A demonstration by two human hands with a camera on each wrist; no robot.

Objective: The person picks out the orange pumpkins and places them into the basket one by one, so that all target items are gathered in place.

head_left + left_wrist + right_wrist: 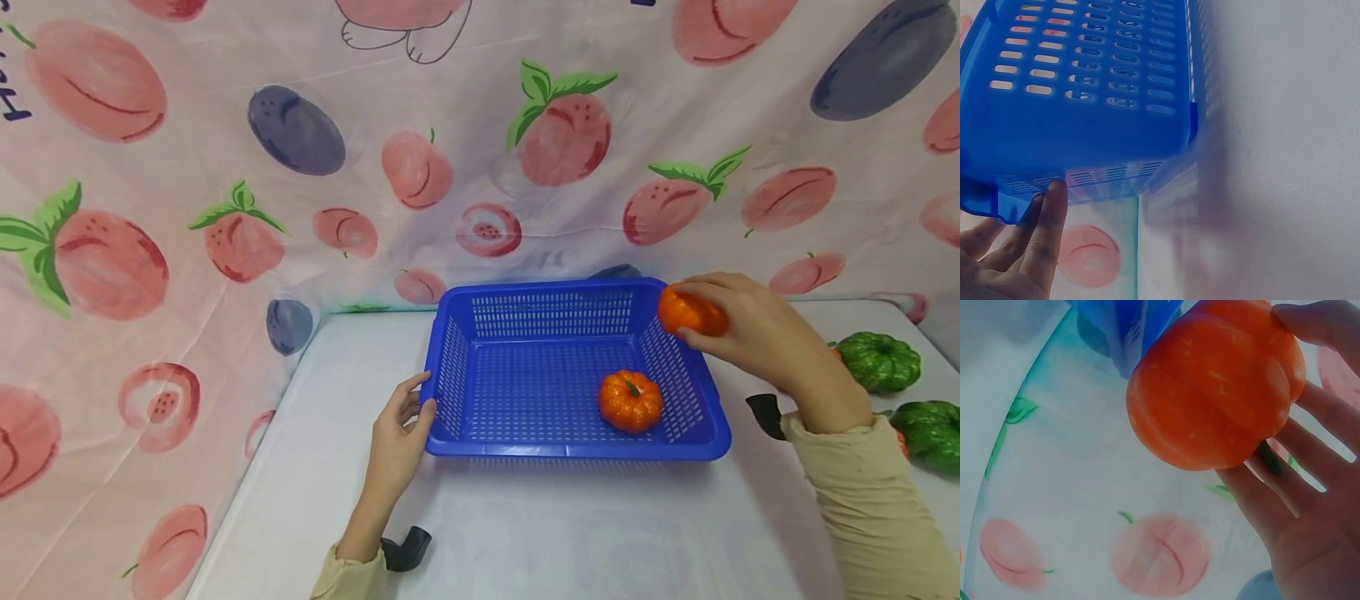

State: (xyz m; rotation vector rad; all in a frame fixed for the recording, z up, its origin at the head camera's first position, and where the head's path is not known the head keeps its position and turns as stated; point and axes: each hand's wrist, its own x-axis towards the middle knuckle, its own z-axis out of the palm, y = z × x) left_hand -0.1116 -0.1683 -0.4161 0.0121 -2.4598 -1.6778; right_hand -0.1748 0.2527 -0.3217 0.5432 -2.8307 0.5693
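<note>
A blue plastic basket (pixel 547 451) with slotted walls sits on the white table. My left hand (pixel 400 433) holds its left rim, thumb near the top edge and fingers along the outside; in the left wrist view, those fingers (pixel 1050 219) touch beneath the rim. Above the basket's right back corner, my right hand (pixel 738 321) grips an orange toy pumpkin (pixel 686 310) between thumb and fingers. Its dark green stem points toward the palm in the right wrist view. Another orange pumpkin (pixel 630 402) lies inside the basket, at the right front, stem up.
Green pumpkins (pixel 877 362) stand at the table's right side, with bits of orange things partly hidden behind the right forearm. A fruit-printed cloth (pixel 480 192) hangs behind and to the left of the table. Black wrist-camera mounts (pixel 406 549) show at both wrists.
</note>
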